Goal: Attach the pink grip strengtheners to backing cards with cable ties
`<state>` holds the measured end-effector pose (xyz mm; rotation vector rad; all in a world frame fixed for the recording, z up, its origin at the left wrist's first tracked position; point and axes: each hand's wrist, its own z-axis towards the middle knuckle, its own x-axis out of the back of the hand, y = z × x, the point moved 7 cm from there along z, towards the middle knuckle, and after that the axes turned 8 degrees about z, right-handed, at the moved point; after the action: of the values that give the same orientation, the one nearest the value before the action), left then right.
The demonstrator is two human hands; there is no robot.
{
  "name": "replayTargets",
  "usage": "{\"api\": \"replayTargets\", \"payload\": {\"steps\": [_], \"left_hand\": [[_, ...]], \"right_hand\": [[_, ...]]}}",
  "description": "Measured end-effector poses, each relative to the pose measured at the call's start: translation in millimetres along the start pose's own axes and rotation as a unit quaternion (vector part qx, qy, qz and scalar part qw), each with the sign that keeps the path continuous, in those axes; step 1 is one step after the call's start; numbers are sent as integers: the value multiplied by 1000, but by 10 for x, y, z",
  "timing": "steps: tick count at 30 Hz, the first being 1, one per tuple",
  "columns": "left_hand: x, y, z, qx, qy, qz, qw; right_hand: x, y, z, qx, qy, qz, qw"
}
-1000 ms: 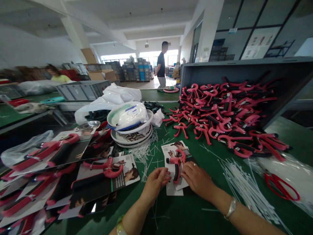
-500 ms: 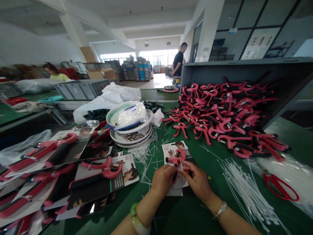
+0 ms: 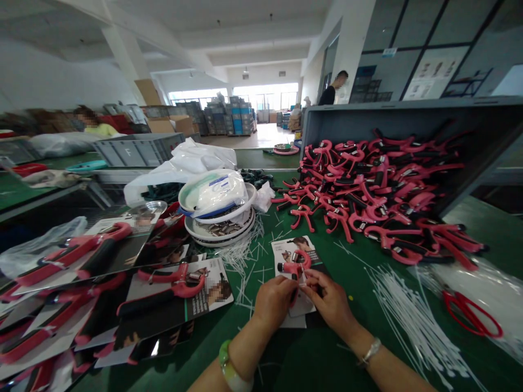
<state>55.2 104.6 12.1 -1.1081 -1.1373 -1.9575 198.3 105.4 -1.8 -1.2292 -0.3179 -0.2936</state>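
Observation:
A pink and black hand grip [image 3: 301, 259] lies on a printed card [image 3: 281, 248] at the middle of the green table [image 3: 327, 359]. My left hand [image 3: 274, 301] is closed around the lower part of the grip, its fingertips hidden from view. From the right, my right hand [image 3: 324, 294] pinches a thin white tie [image 3: 303, 276] by the grip's handle. The two hands almost touch. A bundle of white ties [image 3: 417, 321] lies to the right of my right hand.
Carded grips [image 3: 175, 288] are piled at left. Stacked white bowls [image 3: 220, 228] stand behind them. A grey crate [image 3: 408, 109] on its side spills pink grips [image 3: 368, 185]. Red scissors [image 3: 469, 313] lie at right. Two people [image 3: 100, 126] [image 3: 330, 93] are in the background.
The person in dark clothes in the background has moved right, now partly behind the crate. My hands stay in nearly the same place and pose.

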Motion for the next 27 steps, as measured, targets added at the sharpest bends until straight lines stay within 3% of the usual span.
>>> {"api": "replayTargets", "payload": {"steps": [19,27], "left_hand": [[3,26,1,-6,-29,42,999],[-5,0,-1,-9,-13,38,999]], "right_hand": [[3,19,5,-11,-6,11,1000],[8,29,11,-19,-7,23,1000]]}}
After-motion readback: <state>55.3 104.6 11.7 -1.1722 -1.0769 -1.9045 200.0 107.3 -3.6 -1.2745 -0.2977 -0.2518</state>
